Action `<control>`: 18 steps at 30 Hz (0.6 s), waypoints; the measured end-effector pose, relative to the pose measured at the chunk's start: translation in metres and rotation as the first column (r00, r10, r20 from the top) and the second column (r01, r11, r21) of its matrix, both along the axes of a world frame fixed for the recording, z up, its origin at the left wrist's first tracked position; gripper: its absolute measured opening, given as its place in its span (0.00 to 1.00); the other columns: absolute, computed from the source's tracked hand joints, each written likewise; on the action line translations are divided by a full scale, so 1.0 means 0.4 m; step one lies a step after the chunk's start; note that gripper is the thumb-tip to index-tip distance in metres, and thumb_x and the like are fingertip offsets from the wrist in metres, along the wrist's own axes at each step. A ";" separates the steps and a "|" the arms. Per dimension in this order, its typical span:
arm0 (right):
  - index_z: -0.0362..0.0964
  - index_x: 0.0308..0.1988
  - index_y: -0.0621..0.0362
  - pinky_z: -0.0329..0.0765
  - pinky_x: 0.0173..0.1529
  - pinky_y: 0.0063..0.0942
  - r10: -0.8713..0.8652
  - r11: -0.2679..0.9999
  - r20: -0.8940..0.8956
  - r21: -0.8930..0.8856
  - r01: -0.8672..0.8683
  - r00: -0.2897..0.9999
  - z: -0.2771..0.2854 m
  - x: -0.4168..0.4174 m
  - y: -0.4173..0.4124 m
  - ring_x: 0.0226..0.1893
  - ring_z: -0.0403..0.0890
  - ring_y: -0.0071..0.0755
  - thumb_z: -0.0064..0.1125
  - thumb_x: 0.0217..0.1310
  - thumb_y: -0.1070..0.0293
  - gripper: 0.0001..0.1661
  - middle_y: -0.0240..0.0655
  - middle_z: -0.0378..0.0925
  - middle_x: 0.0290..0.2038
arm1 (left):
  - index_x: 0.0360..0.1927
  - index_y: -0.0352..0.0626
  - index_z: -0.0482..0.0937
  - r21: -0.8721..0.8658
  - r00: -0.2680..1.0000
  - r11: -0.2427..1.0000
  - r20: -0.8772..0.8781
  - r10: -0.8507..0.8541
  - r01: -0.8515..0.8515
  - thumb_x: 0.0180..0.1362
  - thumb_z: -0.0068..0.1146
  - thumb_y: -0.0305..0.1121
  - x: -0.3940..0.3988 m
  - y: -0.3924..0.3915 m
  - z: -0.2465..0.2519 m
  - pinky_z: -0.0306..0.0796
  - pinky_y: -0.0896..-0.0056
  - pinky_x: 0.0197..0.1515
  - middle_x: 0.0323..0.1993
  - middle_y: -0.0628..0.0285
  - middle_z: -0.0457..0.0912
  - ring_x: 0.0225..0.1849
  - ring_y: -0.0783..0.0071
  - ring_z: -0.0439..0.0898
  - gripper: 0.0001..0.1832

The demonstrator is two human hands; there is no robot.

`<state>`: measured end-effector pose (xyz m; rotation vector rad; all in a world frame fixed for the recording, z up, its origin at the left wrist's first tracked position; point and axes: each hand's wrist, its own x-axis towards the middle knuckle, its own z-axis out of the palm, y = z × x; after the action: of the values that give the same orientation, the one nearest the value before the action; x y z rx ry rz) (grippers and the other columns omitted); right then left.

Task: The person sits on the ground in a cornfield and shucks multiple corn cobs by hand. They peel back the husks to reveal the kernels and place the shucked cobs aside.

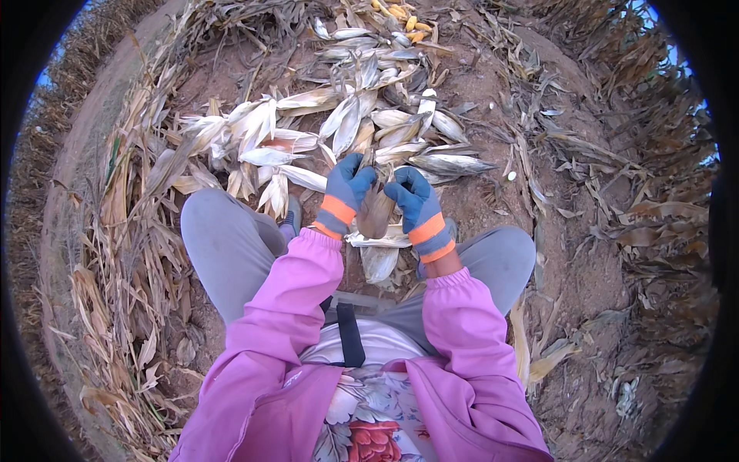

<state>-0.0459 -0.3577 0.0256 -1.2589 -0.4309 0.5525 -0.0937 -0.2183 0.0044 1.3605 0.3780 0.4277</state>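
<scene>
A corn ear in a dry brown husk (375, 215) hangs upright between my gloved hands, its wide end towards me. My left hand (350, 183), in a blue-and-grey work glove with an orange-banded cuff, pinches the husk near its far tip. On the ear's other side my right hand (412, 196), gloved alike, has its curled fingers at the husk's upper edge. The fingertips of both hands are partly hidden. Below the ear, pale loose husks (379, 263) lie on the ground between my feet. Just beyond my hands is a pile of unhusked corn ears (398, 136).
Opened pale husks (254, 124) lie at the left of the pile. Bare yellow corn cobs (413, 26) sit at the far end. Dry stalks and leaves (130, 219) line the left side. Standing dry corn (664, 190) borders the soil (583, 254) at right.
</scene>
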 end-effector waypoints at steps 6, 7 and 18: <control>0.63 0.26 0.57 0.61 0.27 0.16 -0.044 0.999 0.010 -0.008 0.044 0.999 -0.011 0.002 0.012 0.24 0.60 0.15 0.57 0.47 0.73 0.08 0.22 0.62 0.22 | 0.36 0.36 0.73 -0.034 0.999 0.999 0.030 0.021 -0.020 0.49 0.47 0.28 0.008 0.016 -0.054 0.67 0.80 0.32 0.29 0.66 0.75 0.30 0.81 0.71 0.11; 0.63 0.26 0.57 0.61 0.27 0.16 -0.051 0.998 0.044 -0.032 0.052 0.998 -0.012 0.001 0.014 0.24 0.60 0.15 0.57 0.47 0.73 0.08 0.22 0.62 0.22 | 0.37 0.36 0.72 -0.016 0.998 0.999 0.039 0.044 -0.043 0.49 0.47 0.28 0.009 0.016 -0.061 0.67 0.79 0.32 0.29 0.65 0.75 0.30 0.80 0.71 0.11; 0.62 0.28 0.57 0.61 0.29 0.15 0.006 1.000 0.129 -0.018 -0.004 0.992 0.021 -0.029 0.004 0.24 0.61 0.15 0.50 0.52 0.74 0.04 0.23 0.61 0.22 | 0.39 0.36 0.71 -0.282 0.942 0.914 0.084 0.326 -0.291 0.54 0.44 0.35 0.026 0.140 -0.148 0.67 0.71 0.34 0.31 0.62 0.73 0.30 0.74 0.70 0.13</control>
<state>-0.0574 -0.3559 0.0340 -1.3152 -0.5382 0.4817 -0.0835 -0.1622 -0.0549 1.0059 0.5272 0.6989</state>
